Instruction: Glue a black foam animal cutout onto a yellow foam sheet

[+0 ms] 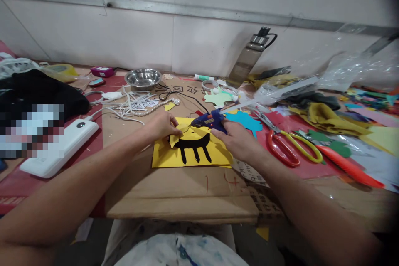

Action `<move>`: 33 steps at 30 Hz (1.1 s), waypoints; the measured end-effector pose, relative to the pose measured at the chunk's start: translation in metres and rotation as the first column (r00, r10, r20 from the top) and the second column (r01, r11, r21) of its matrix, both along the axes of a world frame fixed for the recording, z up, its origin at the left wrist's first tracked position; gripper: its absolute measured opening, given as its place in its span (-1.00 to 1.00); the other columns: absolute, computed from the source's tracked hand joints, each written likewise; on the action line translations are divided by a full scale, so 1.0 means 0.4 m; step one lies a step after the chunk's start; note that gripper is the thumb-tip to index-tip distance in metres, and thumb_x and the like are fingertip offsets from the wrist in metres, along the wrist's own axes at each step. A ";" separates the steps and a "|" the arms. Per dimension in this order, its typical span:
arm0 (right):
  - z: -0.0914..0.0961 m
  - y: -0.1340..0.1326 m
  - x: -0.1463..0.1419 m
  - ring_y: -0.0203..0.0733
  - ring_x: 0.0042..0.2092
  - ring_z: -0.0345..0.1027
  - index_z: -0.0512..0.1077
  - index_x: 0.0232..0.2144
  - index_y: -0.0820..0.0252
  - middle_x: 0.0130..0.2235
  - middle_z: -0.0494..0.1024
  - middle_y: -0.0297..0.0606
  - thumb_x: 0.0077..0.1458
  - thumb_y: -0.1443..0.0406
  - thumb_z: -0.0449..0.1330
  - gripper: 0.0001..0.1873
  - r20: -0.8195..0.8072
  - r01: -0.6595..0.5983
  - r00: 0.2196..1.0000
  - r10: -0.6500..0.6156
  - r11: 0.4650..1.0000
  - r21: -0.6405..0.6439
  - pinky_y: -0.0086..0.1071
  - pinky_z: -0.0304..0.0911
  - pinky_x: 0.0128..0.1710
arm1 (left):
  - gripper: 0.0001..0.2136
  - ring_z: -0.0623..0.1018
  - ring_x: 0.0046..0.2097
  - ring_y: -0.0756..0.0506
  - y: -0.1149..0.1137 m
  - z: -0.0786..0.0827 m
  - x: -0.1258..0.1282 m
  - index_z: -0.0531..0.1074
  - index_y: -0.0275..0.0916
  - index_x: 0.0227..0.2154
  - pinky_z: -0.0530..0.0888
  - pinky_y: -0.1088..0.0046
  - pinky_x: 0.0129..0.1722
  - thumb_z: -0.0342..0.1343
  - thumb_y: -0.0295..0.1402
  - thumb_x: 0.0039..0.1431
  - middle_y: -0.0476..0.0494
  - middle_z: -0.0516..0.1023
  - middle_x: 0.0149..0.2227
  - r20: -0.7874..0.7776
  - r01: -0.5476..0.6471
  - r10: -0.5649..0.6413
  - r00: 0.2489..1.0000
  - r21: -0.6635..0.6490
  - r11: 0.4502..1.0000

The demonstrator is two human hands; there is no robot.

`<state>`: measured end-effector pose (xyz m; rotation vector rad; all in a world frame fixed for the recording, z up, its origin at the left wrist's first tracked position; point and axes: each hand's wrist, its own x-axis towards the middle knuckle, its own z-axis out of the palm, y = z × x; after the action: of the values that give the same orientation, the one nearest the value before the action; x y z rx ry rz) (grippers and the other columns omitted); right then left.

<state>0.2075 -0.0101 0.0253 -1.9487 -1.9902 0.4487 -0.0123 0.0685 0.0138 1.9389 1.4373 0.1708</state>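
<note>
A yellow sheet lies on the cardboard, with a black cut-out shape with several downward strips on it. My left hand pinches a small yellow paper piece above the sheet's left part. In my right hand is a blue hot glue gun, its nozzle pointing left. The nozzle tip is close to the yellow piece; whether they touch I cannot tell. A long pale glue stick sticks out of the gun's back.
Red- and yellow-handled scissors and an orange cutter lie to the right. Behind stand a metal bowl and a grey bottle. A white power bank, white cords and black cloth are on the left.
</note>
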 end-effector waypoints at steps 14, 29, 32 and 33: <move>0.006 0.001 -0.005 0.06 -0.05 0.43 0.44 -0.09 0.25 -0.08 0.57 -0.01 0.22 0.21 0.05 -0.69 0.004 0.008 1.000 -0.008 1.000 -0.024 -0.21 0.27 -0.09 | -0.73 0.44 -0.56 -0.02 0.002 -0.004 -0.002 0.53 -0.27 -0.32 0.25 0.49 -0.54 0.31 -0.27 -0.10 -0.02 0.50 -0.59 0.015 -0.008 0.008 1.000 -0.022 1.000; -0.014 0.020 0.048 -0.38 -0.60 0.11 0.33 -0.41 0.18 -0.50 0.47 -0.33 0.02 0.16 0.20 -0.79 -0.714 -0.013 0.693 -0.104 0.988 -0.157 -0.46 0.09 -0.65 | -0.83 0.41 -0.57 0.00 0.006 -0.010 -0.006 0.47 -0.24 -0.50 0.23 0.51 -0.56 0.29 -0.26 -0.07 0.05 0.41 -0.67 0.062 -0.023 0.023 0.998 -0.002 1.000; -0.023 0.034 0.062 -0.38 -0.59 0.12 0.31 -0.42 0.18 -0.58 0.39 -0.39 -0.09 0.15 0.32 -0.69 -0.849 -0.032 0.500 -0.172 0.976 -0.217 -0.51 0.08 -0.69 | -0.83 0.37 -0.61 0.03 0.009 -0.017 -0.011 0.42 -0.24 -0.51 0.21 0.52 -0.60 0.27 -0.28 -0.03 0.07 0.37 -0.67 0.120 -0.036 0.043 0.992 -0.064 0.997; -0.027 0.040 0.068 -0.38 -0.60 0.12 0.29 -0.44 0.17 -0.61 0.34 -0.42 -0.10 0.14 0.35 -0.67 -0.872 -0.036 0.447 -0.200 0.970 -0.241 -0.53 0.08 -0.70 | -0.84 0.36 -0.62 0.04 0.010 -0.017 -0.012 0.41 -0.24 -0.50 0.21 0.53 -0.61 0.26 -0.30 -0.02 0.08 0.36 -0.67 0.138 -0.041 0.052 0.989 -0.082 0.996</move>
<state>0.2349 0.0058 0.0144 -1.3585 -1.1304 1.3975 -0.0170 0.0723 0.0071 1.7940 1.3770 0.2625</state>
